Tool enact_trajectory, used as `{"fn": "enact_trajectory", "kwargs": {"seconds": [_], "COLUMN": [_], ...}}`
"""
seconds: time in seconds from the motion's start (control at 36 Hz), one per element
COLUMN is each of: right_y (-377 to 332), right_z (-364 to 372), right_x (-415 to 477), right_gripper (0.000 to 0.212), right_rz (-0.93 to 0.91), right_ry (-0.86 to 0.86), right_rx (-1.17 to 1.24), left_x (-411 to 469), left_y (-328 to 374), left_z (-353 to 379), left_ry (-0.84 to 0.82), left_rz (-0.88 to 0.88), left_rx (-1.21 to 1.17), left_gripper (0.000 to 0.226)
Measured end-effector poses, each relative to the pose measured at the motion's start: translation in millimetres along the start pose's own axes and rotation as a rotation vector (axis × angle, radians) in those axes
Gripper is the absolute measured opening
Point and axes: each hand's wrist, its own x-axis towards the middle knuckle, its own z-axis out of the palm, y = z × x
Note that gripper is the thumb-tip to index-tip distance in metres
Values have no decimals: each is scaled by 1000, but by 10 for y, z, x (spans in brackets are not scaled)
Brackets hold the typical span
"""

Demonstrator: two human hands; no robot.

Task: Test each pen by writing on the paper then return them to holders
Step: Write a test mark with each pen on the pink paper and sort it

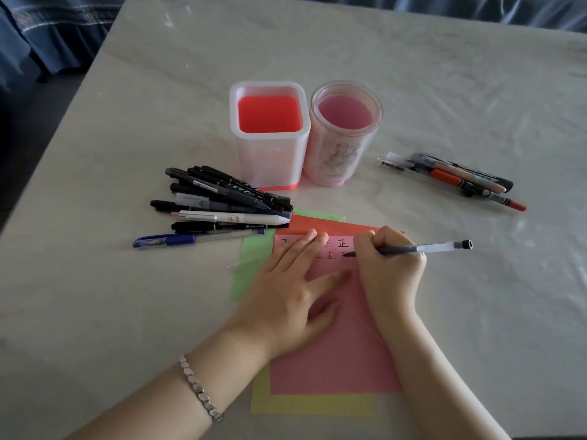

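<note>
Pink paper (333, 360) — handwritten 正, repeated over two rows; print on pens (222, 192) — too small to read

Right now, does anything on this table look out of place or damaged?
Nothing spilled or broken. The green sheet lies tilted under the pink paper. A small clear piece, maybe a pen cap, lies loose at the green sheet's left edge.

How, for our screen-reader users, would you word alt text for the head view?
A person's right hand writes with a pen on pink paper that the left hand presses flat. Beyond stand a square holder and a round holder, both empty, with a pile of pens left of them and a smaller bunch to the right.
</note>
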Motion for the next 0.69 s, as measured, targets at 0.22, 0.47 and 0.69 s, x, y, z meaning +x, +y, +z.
{"fn": "enact_trajectory", "kwargs": {"seconds": [0.22,0.47,0.69], "right_y": [-6,-2,-25], "right_z": [-13,0,-25], "right_x": [2,-3,5], "right_gripper": [43,45,33], "right_rz": [39,3,55], "right_ry": [13,30,68], "right_rx": [0,-55,2], "left_x": [6,10,9], "left_y": [-4,-15,-33], "left_z": [2,14,38], "left_ry": [-3,13,32], "left_rz": [5,16,42], "left_rx": [0,3,26], "left_gripper": [39,39,38]}}
